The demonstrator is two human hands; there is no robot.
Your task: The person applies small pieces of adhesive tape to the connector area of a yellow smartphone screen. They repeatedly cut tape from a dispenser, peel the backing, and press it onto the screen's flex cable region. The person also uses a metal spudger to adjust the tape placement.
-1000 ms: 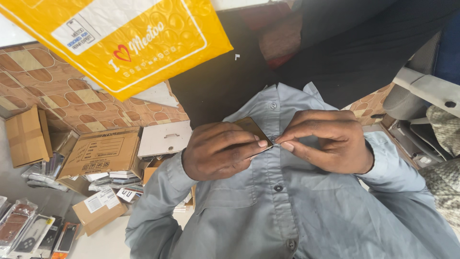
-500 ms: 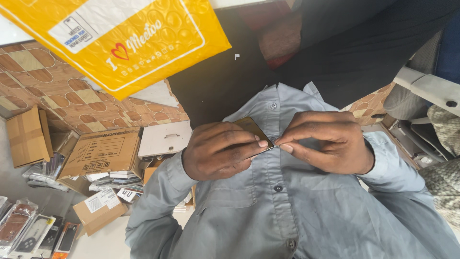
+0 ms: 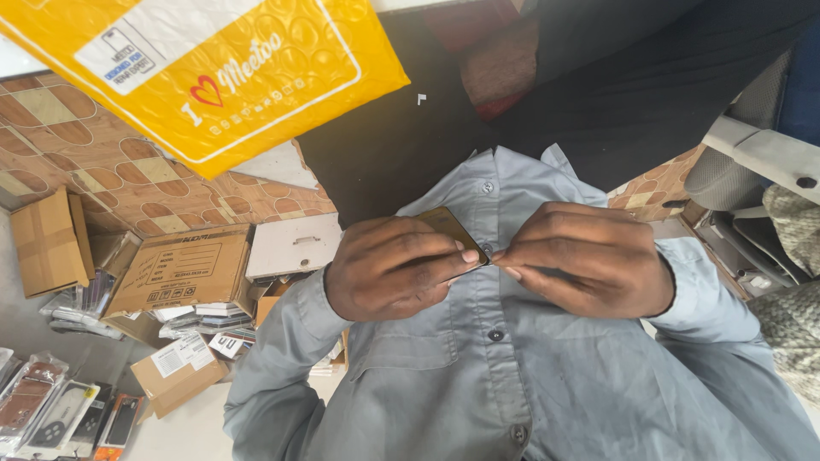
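My left hand (image 3: pixel 389 269) and my right hand (image 3: pixel 589 256) meet in front of a grey buttoned shirt (image 3: pixel 478 384). Between them is a small, thin, dark brown rectangular piece (image 3: pixel 446 225). My left hand grips it between thumb and fingers, so only its upper part shows above the knuckles. The fingertips of my right hand pinch at its right corner, touching the left fingertips. Both sleeves are grey, like the shirt.
A yellow padded mailer (image 3: pixel 213 77) hangs at the upper left. Cardboard boxes (image 3: pixel 179 269), a flat white box (image 3: pixel 295 243) and packaged phone cases (image 3: pixel 51 410) lie at the left on a patterned tile floor (image 3: pixel 77 145). A grey chair part (image 3: pixel 760 154) stands at the right.
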